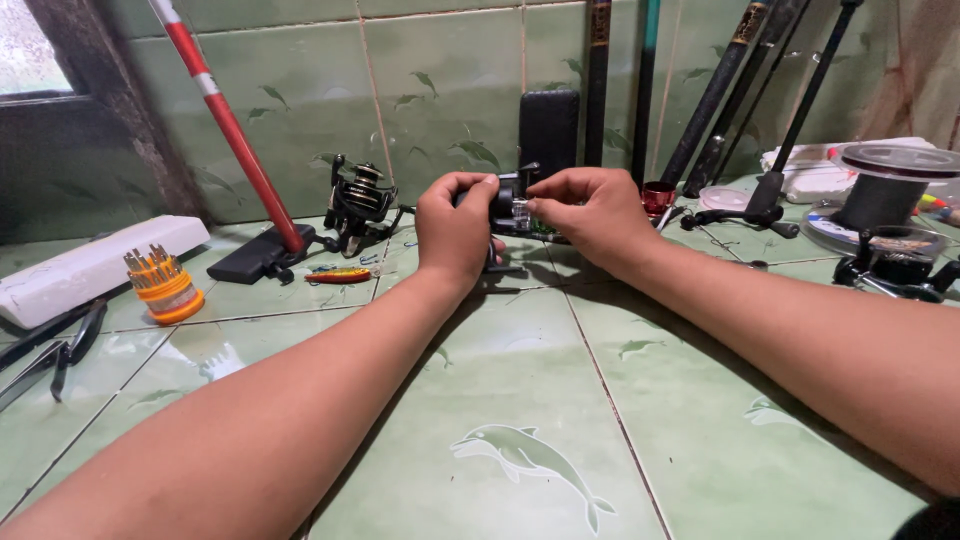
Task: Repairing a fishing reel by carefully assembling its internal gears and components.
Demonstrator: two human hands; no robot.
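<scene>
Pinching a small black fishing reel (508, 208) between both closed grips, the left hand (455, 228) and right hand (588, 212) are lifting it just above the counter (520, 400); it looks rigid, compact, fiddly, best held by its body.

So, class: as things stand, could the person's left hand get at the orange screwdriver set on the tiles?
Probably yes. The left hand grips the black reel together with the right hand, so it must let go first. Bare green tiles lie between it and the orange screwdriver set.
</scene>
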